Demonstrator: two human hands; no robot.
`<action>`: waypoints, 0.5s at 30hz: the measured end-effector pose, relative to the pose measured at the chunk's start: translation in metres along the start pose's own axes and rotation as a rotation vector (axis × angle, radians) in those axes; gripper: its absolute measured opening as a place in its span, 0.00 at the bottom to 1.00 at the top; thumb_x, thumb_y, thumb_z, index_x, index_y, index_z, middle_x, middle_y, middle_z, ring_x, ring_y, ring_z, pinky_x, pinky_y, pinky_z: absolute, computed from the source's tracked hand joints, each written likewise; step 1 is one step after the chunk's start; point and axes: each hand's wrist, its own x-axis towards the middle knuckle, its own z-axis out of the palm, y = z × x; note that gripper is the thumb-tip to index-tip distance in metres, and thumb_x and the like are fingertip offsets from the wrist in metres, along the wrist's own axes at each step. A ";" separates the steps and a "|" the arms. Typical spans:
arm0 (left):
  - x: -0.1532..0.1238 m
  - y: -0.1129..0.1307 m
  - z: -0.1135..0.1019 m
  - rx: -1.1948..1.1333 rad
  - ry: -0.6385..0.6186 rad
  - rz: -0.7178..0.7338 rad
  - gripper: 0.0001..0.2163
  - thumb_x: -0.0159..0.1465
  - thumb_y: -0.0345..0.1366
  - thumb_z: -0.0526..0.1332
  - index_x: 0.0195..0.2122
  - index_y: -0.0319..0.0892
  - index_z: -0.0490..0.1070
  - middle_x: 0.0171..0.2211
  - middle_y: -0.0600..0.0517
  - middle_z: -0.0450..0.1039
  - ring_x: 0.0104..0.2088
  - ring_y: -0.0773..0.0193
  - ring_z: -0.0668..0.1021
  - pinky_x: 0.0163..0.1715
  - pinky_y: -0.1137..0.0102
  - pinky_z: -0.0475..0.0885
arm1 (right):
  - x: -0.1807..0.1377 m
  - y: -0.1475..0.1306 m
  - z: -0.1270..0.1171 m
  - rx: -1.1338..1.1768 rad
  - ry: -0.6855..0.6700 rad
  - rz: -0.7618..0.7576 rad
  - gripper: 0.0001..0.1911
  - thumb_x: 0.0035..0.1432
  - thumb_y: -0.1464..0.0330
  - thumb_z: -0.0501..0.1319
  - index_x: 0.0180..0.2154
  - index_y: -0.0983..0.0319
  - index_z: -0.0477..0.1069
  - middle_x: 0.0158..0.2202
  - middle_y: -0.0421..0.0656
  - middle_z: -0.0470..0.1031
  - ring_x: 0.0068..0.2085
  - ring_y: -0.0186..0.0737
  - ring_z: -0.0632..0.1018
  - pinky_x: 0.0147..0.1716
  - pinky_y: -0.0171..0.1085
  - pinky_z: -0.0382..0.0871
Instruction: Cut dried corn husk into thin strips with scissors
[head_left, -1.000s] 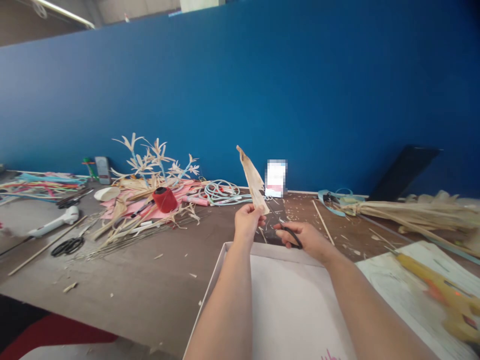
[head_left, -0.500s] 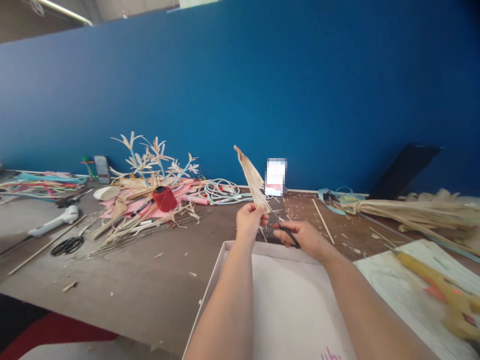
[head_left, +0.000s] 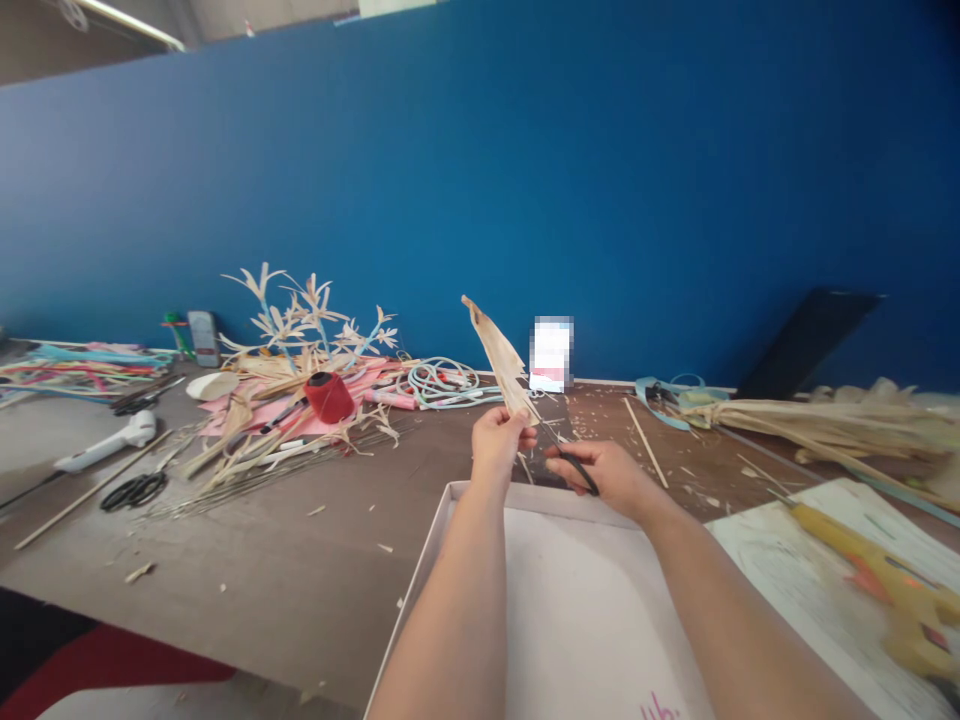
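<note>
A pale dried husk (head_left: 498, 350), with a brown tip pointing up and left, is pinched at its lower end by my left hand (head_left: 501, 437). My right hand (head_left: 600, 470) is closed round the black handles of a pair of scissors (head_left: 577, 470). Their blades reach up and left to the husk's right edge, close to my left fingers; whether they are parted is too small to tell. Several narrow points show along that cut edge. Both hands are above the far rim of a white box lid (head_left: 577, 600).
Behind stands a blue partition (head_left: 480, 180), with a blurred bright screen (head_left: 551, 355) before it. On the left lie a red thread spool (head_left: 328, 397), husk flowers (head_left: 281, 325), spare scissors (head_left: 135, 490) and a white tool (head_left: 112, 445). A yellow glue gun (head_left: 862, 560) and husk bundle (head_left: 832, 425) are right.
The husk's tip has tilted slightly further left and down. My hands and the scissors have stayed almost in the same place.
</note>
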 end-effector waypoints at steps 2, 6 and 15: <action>0.000 0.000 0.000 0.001 0.002 -0.005 0.07 0.51 0.34 0.63 0.26 0.35 0.68 0.19 0.53 0.68 0.17 0.73 0.71 0.18 0.78 0.68 | 0.000 0.000 0.000 -0.001 -0.001 0.005 0.22 0.46 0.53 0.61 0.36 0.64 0.74 0.15 0.36 0.62 0.20 0.32 0.62 0.21 0.33 0.58; 0.000 -0.001 0.000 -0.005 0.000 -0.001 0.07 0.51 0.34 0.62 0.26 0.35 0.68 0.18 0.53 0.68 0.17 0.73 0.71 0.18 0.78 0.68 | 0.001 0.000 0.000 -0.035 0.006 -0.007 0.20 0.46 0.54 0.60 0.35 0.62 0.75 0.14 0.35 0.62 0.20 0.32 0.62 0.21 0.32 0.57; 0.001 -0.002 -0.002 -0.015 -0.004 0.000 0.07 0.50 0.35 0.62 0.26 0.36 0.67 0.19 0.53 0.68 0.18 0.72 0.71 0.19 0.77 0.67 | 0.002 0.000 0.002 -0.058 0.048 -0.027 0.20 0.45 0.54 0.60 0.33 0.63 0.75 0.14 0.36 0.62 0.19 0.32 0.62 0.20 0.32 0.57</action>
